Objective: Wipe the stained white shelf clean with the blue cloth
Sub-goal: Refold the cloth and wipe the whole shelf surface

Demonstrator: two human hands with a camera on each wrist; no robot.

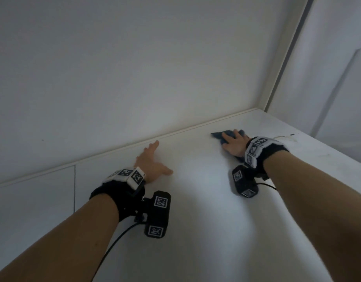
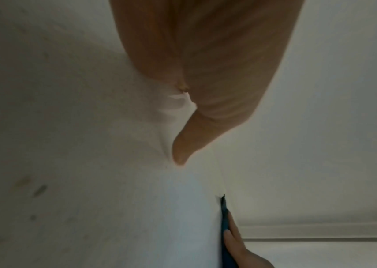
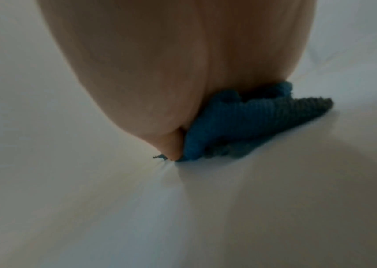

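Observation:
The white shelf (image 1: 195,210) fills the lower part of the head view. My right hand (image 1: 233,144) lies flat with spread fingers on the crumpled blue cloth (image 1: 217,135), pressing it onto the shelf near the back right. The right wrist view shows the palm (image 3: 171,63) over the blue cloth (image 3: 251,119). My left hand (image 1: 151,160) rests flat and open on the bare shelf, left of the cloth, holding nothing. A dark streak and faint stains (image 1: 285,136) lie just right of my right wrist. Faint smudges (image 2: 38,190) mark the shelf in the left wrist view.
A white back wall (image 1: 134,68) rises right behind the shelf. A white side panel (image 1: 328,78) closes the right end, with a dark vertical gap (image 1: 287,58) at the corner. A thin seam (image 1: 74,188) crosses the shelf at the left.

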